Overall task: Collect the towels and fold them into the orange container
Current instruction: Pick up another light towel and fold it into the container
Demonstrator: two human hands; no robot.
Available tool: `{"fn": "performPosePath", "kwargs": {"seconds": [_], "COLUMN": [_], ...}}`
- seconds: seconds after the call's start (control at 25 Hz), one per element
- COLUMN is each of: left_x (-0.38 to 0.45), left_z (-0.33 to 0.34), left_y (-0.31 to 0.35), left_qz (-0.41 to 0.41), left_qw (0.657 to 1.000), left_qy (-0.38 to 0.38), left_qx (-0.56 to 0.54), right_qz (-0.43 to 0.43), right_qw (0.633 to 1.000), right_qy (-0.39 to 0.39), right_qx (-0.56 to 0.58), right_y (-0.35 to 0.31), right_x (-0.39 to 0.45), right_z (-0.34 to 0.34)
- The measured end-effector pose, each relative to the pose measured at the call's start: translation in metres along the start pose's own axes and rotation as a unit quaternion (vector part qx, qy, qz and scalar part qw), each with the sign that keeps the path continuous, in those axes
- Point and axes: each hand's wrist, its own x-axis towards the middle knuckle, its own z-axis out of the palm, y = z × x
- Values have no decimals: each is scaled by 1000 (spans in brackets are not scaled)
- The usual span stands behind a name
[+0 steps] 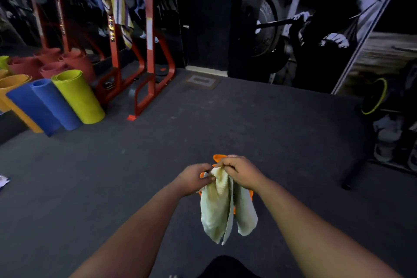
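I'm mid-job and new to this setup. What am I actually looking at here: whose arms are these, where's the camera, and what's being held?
There is no machine here. One wide-angle camera sits on a person's head, looking forward and down, so the two bare arms reaching in from the bottom are that person's own. The left hand and the right hand both pinch the top edge of a pale green towel, which hangs down, bunched. Behind it, mostly hidden, bits of the orange container show on the dark gym floor. At far left lie rolled mats beside a red rack, where a striped towel hangs.
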Motion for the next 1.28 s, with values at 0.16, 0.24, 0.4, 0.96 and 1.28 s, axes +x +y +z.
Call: {"fn": "performPosePath", "kwargs": {"seconds": [0.16,0.24,0.4,0.96,1.28], "left_x": [33,46,64,89,82], "left_z": [-28,-42,-71,-112,-95], "left_y": [-11,-17,-23,-49,-4], "left_qz": [75,73,135,93,178], "left_qw": [997,994,990,986,983], "left_qy": [6,2,17,8,-2], "left_qx": [-30,-86,27,-136,-39], "right_qz": [95,135,197,368,166], "right_qw": [986,970,934,875,950], "right_qy": [25,21,44,255,217], "right_qx": [-134,-201,-294,-183,155], "right_y": [-2,-9,-19,-29,-49], "right_x": [4,8,15,-7,38], "right_z": [-14,-9,7,10,20]}}
